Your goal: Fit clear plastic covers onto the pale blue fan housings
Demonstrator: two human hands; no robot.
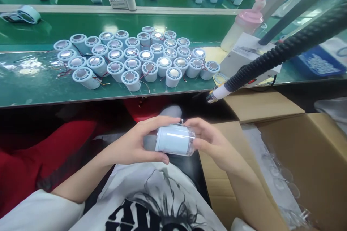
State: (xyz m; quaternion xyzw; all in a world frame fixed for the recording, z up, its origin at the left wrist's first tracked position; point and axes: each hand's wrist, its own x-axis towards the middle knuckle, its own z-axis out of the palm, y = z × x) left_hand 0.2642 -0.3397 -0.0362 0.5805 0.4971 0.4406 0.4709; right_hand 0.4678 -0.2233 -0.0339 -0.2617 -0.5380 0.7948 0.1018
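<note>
Over my lap, both hands hold one pale blue cylinder (173, 139) lying on its side, with a clear plastic cap at its right end. My left hand (135, 142) wraps its left end, thumb below and fingers above. My right hand (210, 140) grips the clear cap end. On the green bench (32, 79) ahead stand several similar pale blue cylinders (132, 61), upright in a cluster, with thin red and black wires trailing from them.
A black corrugated hose with a white nozzle (217, 94) hangs in from the right. A pink-capped bottle (241, 25) stands by a white box. An open cardboard box (311, 158) with clear caps sits at my right. Another person's hands rest at the far benches.
</note>
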